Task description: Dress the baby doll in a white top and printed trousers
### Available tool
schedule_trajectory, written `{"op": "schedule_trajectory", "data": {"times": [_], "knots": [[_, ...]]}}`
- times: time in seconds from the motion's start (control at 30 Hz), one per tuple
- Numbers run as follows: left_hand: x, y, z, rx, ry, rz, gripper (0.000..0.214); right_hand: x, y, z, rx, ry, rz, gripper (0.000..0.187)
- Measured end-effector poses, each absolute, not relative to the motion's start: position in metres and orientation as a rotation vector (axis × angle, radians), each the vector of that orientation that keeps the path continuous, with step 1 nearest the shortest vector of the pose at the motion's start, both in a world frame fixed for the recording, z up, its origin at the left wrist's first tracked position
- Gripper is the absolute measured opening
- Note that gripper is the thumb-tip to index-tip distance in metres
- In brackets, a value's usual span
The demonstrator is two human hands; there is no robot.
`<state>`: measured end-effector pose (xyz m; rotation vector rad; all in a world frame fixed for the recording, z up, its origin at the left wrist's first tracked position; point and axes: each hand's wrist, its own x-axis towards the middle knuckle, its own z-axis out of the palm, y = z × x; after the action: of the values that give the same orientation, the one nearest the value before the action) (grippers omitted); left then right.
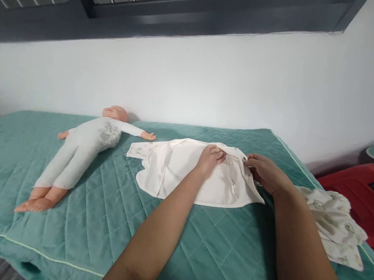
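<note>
A white baby garment (176, 168) lies spread on the green quilted bedcover (99, 214). My left hand (211, 158) rests on the garment's upper right part, fingers curled and pinching the cloth. Beside it, my right hand (266, 173) pinches the garment's right edge near the neckline. A baby doll (81, 149) in a white bodysuit lies on its back to the left, arms spread, about one hand's width from the garment's left corner.
A patterned white cloth (335, 223) is bunched at the bed's right edge, under my right forearm. A red plastic object (363, 191) stands to the right of the bed. A white wall (202, 83) runs directly behind the bed.
</note>
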<state>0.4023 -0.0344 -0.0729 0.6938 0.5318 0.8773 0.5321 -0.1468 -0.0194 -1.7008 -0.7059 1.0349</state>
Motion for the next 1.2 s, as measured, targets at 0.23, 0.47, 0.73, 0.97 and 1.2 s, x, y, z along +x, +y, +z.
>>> {"op": "schedule_trajectory", "data": {"times": [0.23, 0.47, 0.73, 0.97, 1.2], "knots": [[0.416, -0.025, -0.07, 0.832, 0.704, 0.864, 0.04, 0.531, -0.14, -0.026, -1.774, -0.748, 0.972, 0.011], [0.42, -0.022, -0.07, 0.945, 0.711, 0.902, 0.023, 0.539, -0.145, -0.024, -2.009, -0.937, 0.809, 0.035], [0.405, -0.024, -0.062, 0.867, 0.596, 0.926, 0.015, 0.55, -0.15, -0.027, -2.048, -1.031, 0.813, 0.05], [0.399, -0.032, -0.061, 0.882, 0.568, 0.937, 0.014, 0.56, -0.147, -0.037, -2.218, -1.237, 0.544, 0.053], [0.391, -0.038, -0.049, 0.691, 0.318, 0.888, 0.02, 0.544, -0.133, -0.043, -1.945, -1.395, 0.127, 0.034]]}}
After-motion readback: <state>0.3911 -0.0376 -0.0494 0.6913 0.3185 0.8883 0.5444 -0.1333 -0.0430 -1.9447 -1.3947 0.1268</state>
